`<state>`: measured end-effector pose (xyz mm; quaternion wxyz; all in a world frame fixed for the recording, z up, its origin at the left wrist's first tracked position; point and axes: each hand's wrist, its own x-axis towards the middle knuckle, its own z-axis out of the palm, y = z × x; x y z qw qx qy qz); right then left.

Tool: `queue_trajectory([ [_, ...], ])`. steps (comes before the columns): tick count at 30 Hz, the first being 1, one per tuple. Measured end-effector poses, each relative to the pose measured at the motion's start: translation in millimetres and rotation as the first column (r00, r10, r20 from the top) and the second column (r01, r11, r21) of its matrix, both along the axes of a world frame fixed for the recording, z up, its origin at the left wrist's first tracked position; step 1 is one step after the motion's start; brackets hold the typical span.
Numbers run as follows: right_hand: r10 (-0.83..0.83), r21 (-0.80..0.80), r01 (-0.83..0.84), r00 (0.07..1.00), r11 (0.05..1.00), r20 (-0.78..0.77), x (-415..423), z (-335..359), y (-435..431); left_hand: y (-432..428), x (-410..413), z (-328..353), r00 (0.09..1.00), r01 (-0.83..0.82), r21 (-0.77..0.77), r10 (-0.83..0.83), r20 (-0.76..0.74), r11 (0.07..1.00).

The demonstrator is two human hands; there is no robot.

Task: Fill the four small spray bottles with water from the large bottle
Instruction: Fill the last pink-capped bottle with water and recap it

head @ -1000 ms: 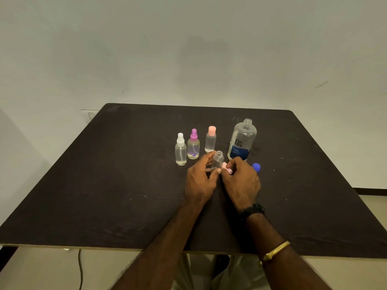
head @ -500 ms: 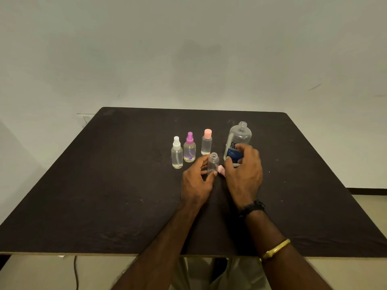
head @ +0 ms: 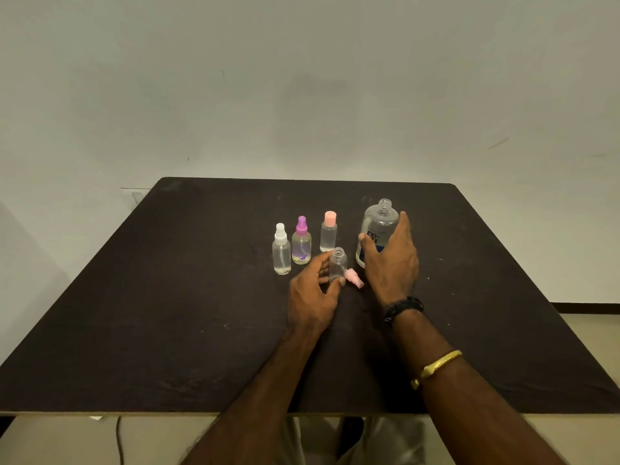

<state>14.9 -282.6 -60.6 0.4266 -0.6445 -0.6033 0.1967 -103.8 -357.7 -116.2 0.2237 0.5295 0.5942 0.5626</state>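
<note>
Now you are wrapping your right hand around the big bottle, thumb on the near left side over the label and fingers reaching up the right shoulder; the grip is closing on it, though I cannot tell whether it is fully clenched yet. The bottle is standing uncapped on the worktop, toward the right of the group. Your left hand is pinching the open small bottle between thumb and fingers, keeping it upright just in front of the three capped ones: white, purple and peach. Its pink sprayer is lying on its side just to the right of it.

Judging by its size and clear plastic wall, the big bottle is probably fairly light and a little squashy, so a hard squeeze near the middle could push water out of the neck. Hold it around the labelled waist, where the wall looks widest and least slippery. The small bottle looks featherlight and tippy with a narrow mouth, so you are right to be steadying it low on the body while pouring slowly.
</note>
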Motion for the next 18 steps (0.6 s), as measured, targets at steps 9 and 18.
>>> queue_trajectory([
  [9, 0.011, 0.071, -0.009, 0.999, 0.997, -0.036, 2.1, -5.2, 4.0, 1.3, 0.1, -1.9, 1.000, -0.011, 0.010, 0.011, 0.002, 1.000],
  [18, 0.189, 0.309, -0.181, 0.982, 0.934, 0.006, 2.1, -2.5, 4.1, -0.7, -0.6, -0.1, 0.997, -0.068, 0.081, 0.066, 0.027, 0.994],
])
